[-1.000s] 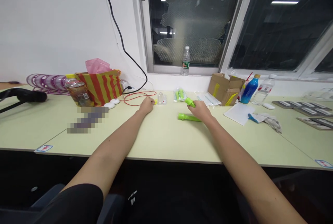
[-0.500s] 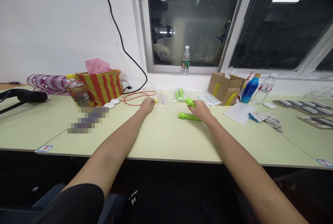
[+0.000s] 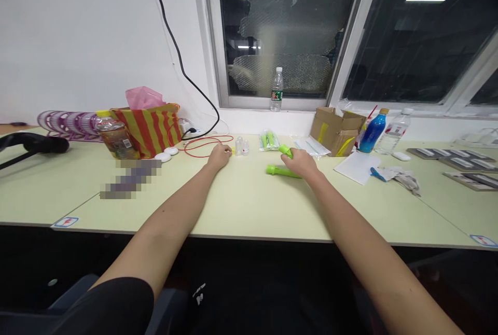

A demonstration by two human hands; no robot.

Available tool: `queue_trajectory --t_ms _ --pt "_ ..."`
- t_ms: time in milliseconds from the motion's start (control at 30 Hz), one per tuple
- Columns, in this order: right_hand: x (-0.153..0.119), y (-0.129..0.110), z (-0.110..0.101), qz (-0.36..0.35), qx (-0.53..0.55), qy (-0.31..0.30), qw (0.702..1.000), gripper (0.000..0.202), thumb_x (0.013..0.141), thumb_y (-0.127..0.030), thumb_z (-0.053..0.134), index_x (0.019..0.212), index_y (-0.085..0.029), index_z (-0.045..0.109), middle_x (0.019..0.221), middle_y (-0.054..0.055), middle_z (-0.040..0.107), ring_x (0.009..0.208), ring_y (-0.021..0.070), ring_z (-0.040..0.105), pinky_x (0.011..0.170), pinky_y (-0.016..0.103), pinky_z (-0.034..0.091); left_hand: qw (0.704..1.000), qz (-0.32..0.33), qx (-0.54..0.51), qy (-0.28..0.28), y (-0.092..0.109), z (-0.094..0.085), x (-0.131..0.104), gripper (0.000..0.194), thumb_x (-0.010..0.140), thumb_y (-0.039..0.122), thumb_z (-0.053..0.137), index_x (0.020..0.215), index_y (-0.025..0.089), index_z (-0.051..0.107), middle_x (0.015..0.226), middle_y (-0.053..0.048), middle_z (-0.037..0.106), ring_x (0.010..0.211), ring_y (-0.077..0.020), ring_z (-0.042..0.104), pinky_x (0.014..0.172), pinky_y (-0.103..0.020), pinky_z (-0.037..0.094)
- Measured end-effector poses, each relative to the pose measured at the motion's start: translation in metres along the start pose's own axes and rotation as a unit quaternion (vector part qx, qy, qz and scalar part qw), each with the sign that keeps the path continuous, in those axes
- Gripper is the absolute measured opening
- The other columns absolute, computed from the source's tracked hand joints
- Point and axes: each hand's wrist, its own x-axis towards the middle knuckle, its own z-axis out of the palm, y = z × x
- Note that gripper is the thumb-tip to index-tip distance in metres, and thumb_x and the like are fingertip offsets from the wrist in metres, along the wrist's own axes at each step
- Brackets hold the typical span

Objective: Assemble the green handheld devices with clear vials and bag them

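My left hand (image 3: 220,156) rests on the table with its fingers curled. A bit of yellow shows at the fingertips, but what they hold, if anything, I cannot make out. Just to the right stand two small clear plastic containers (image 3: 238,147). My right hand (image 3: 304,163) is closed around a bright green plastic tube-like piece (image 3: 286,150), whose wider end sticks out past the thumb. Beneath that hand a second green tube-like piece (image 3: 278,170) lies on the table, partly covered by the hand. Behind it lies a clear bag with green pieces (image 3: 269,140).
A striped bag (image 3: 150,130), a drink bottle (image 3: 116,137) and a red cord (image 3: 194,155) are on the left. To the right are a cardboard box (image 3: 330,130), a blue bottle (image 3: 373,133), white paper (image 3: 357,167) and a glove (image 3: 400,177). The table edge (image 3: 257,238) runs in front.
My right hand still grips the green piece, whose wide end has shifted slightly and tipped lower. The left hand stays in place. The whole view has moved a little.
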Motion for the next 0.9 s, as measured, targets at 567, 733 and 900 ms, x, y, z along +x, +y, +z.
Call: queue_trajectory --t_ms 567,733,900 --pt "0.007 0.003 0.023 -0.166 0.051 -0.121 0.977 0.035 0.099 -0.034 0.041 0.103 -0.014 0.069 0.110 0.014 0.068 0.098 0.0210 0.060 0.083 0.025 0.039 0.938 0.271 -0.133 -0.169 0.134 0.008 -0.068 0.079 0.079 0.053 0.066 0.144 0.020 0.037 0.143 -0.015 0.045 0.133 -0.0303 0.043 0.109 -0.045 0.038" --pt "0.004 0.001 0.022 -0.172 0.055 -0.128 0.975 0.040 0.100 -0.031 0.039 0.087 -0.014 0.072 0.094 0.011 0.071 0.085 0.0184 0.061 0.075 0.023 0.038 0.936 0.260 -0.122 -0.203 0.132 0.015 -0.071 0.081 0.076 0.055 0.068 0.143 0.019 0.040 0.137 -0.015 0.050 0.131 -0.0325 0.045 0.108 -0.047 0.039" --pt "0.001 -0.003 0.021 -0.165 0.077 -0.123 0.976 0.040 0.100 -0.035 0.039 0.089 -0.015 0.073 0.093 0.010 0.072 0.079 0.0177 0.060 0.070 0.024 0.037 0.934 0.272 -0.124 -0.196 0.137 0.015 -0.073 0.065 0.078 0.050 0.067 0.133 0.022 0.050 0.125 -0.013 0.057 0.119 -0.0317 0.052 0.103 -0.048 0.042"
